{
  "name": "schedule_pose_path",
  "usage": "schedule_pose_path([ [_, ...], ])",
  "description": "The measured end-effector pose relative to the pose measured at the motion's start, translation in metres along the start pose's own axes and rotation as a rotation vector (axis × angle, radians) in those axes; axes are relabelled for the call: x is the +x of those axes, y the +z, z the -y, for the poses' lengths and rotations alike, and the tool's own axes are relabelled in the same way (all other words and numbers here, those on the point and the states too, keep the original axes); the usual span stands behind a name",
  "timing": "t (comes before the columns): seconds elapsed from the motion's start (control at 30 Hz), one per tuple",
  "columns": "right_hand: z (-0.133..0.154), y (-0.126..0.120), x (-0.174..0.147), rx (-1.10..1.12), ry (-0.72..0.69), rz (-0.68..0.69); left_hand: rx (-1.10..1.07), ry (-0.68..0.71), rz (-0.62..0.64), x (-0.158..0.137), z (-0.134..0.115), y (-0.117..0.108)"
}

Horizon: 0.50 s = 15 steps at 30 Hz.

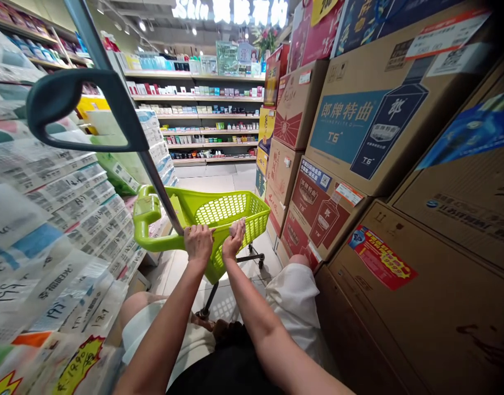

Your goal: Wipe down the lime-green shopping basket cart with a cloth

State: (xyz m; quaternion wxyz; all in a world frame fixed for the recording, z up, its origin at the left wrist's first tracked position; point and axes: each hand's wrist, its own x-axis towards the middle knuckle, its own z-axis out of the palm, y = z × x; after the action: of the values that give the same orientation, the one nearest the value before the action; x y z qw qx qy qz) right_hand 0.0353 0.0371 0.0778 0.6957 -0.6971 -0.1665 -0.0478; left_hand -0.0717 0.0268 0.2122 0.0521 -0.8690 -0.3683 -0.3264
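Note:
A lime-green plastic shopping cart (258, 211) stands in front of my knees, turned sideways, with its push handle at the left. My left hand (198, 242) is closed over its near rim, knuckles up. The lower end of a grey pole (159, 184) meets the cart right beside that hand; I cannot tell whether my fingers also touch it. Higher up, the pole carries a dark loop-shaped handle (87, 145). A little farther right, my right hand (234, 240) is closed at the same rim, fingers bent and held together. The cart's inside is partly hidden.
Stacked cardboard cartons (346, 120) line my right side closely. Wrapped paper packs (62, 192) pile up on the left. Shelves of small boxes and bottles (210, 101) stand across the tiled floor (219, 178) ahead. A caster (261, 258) shows under the cart.

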Motion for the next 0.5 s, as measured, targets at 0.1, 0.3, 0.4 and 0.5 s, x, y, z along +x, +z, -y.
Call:
schedule_pose_path([
  [0.1, -0.014, -0.010, -0.009, -0.023, 0.070, 0.026, -0.077, 0.058, -0.136, -0.007, 0.007, -0.009],
  [0.3, -0.019, -0.007, 0.007, -0.025, 0.219, -0.063, 0.021, -0.244, -0.482, -0.004, 0.068, -0.051],
  [0.4, 0.003, 0.005, 0.016, 0.003, 0.080, -0.021, 0.058, -0.102, -0.200, 0.006, 0.087, -0.064],
  [0.5, 0.007, 0.001, 0.008, 0.014, -0.062, 0.074, 0.105, -0.009, -0.094, 0.008, 0.085, -0.067],
])
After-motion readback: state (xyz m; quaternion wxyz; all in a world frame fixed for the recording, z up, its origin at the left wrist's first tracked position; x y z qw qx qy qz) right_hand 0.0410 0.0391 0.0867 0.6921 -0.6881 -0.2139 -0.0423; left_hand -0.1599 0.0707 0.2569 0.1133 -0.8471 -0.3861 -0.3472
